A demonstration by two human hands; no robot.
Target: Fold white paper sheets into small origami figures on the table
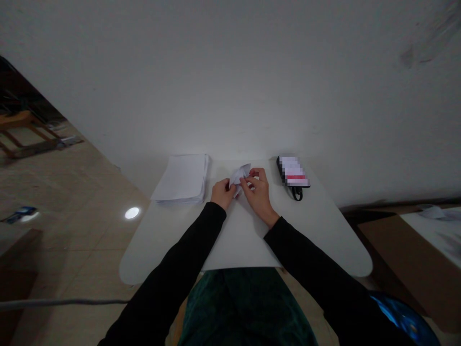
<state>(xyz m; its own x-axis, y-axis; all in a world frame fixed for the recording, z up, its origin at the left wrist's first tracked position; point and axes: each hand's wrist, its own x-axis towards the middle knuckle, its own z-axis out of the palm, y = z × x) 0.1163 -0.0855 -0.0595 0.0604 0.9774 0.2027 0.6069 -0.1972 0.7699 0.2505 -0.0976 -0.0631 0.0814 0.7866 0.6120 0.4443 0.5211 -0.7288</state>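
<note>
A small folded piece of white paper (239,174) is held up over the middle of the table, with creased faces and a point toward the upper right. My left hand (222,193) pinches its lower left side between thumb and fingers. On the right side, my right hand (258,190) has thumb and fingers closed on the paper, and the fingers are bent. Parts of the paper are hidden behind the fingers. To the left of my hands lies a stack of white paper sheets (181,178).
The white table (245,240) stands against a pale wall (230,81). At its back right lies a phone (293,170) with a black strap (297,193) and a blurred-out screen. A cardboard box (406,254) stands right of the table. A wooden stool (21,120) is far left.
</note>
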